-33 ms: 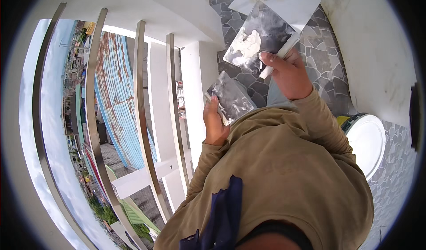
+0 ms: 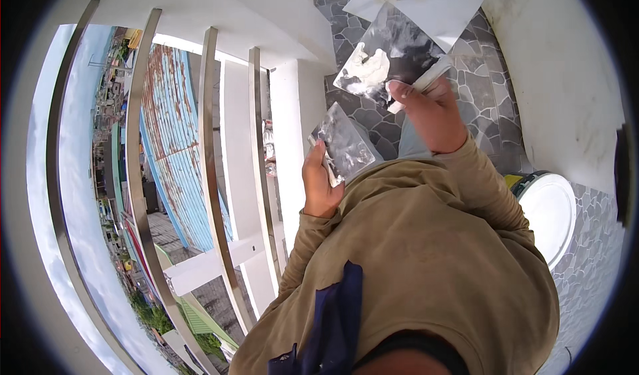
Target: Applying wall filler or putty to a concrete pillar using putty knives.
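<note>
My right hand [image 2: 431, 112] is closed round the near edge of a flat, dark square putty spreader [image 2: 411, 39]. A thick heap of white paste [image 2: 365, 67] lies on this plate's left corner, and thin smears cover the rest. Lower and to the left, my left hand [image 2: 321, 182] grips a smaller, shiny flat putty spreader [image 2: 346, 142] by its left edge, thumb on top. That one carries only streaks of white residue. The two plates are apart, both held in front of my waist.
A white sheet [image 2: 439, 5] with a pale smear lies on the stone-patterned floor [image 2: 479, 95]. Right of me stands a bucket with a white round lid [image 2: 551, 212], beside a white wall [image 2: 552, 62]. Metal railing bars [image 2: 212, 142] run along my left, with rooftops beyond.
Both hands and plates have shifted very slightly. Each hand keeps its hold.
</note>
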`<act>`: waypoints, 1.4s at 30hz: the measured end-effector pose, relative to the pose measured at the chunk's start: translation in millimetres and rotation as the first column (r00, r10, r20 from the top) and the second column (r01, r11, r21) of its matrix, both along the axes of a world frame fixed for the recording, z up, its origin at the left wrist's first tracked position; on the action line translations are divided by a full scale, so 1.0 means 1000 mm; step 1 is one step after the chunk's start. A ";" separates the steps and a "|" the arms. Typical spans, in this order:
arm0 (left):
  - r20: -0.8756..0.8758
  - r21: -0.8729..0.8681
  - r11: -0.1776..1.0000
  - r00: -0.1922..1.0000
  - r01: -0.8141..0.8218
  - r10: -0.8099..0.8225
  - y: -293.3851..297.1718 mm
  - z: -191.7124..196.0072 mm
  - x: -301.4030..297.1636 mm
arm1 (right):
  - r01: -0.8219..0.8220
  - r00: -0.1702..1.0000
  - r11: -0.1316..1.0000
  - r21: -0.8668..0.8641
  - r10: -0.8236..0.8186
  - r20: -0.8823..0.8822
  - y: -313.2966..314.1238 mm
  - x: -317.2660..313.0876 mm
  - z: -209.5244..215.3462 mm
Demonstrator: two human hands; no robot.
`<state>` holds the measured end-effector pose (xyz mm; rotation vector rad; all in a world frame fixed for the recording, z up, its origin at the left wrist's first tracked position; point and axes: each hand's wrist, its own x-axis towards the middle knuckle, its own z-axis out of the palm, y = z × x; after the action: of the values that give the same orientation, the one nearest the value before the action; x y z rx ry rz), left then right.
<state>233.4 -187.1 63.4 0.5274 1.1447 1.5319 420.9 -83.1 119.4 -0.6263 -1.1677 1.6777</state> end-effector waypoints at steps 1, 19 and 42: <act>-0.272 0.039 0.995 0.959 0.095 -0.081 -0.001 0.002 -0.003 | -0.011 0.982 0.985 0.170 -0.022 0.189 -0.003 0.002 -0.002; 0.314 0.054 0.891 0.855 -0.451 0.414 -0.045 0.002 -0.010 | -0.098 0.986 0.914 -0.393 0.144 0.088 0.009 -0.003 -0.057; -0.691 -0.686 0.629 0.599 -0.366 -0.405 -0.168 -0.169 0.007 | -0.461 0.861 0.801 -0.383 0.508 0.026 0.016 0.005 0.021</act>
<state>240.9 -355.6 -105.9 0.6170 2.3664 0.5066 426.2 -67.5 140.6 -0.7075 -1.1797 2.3646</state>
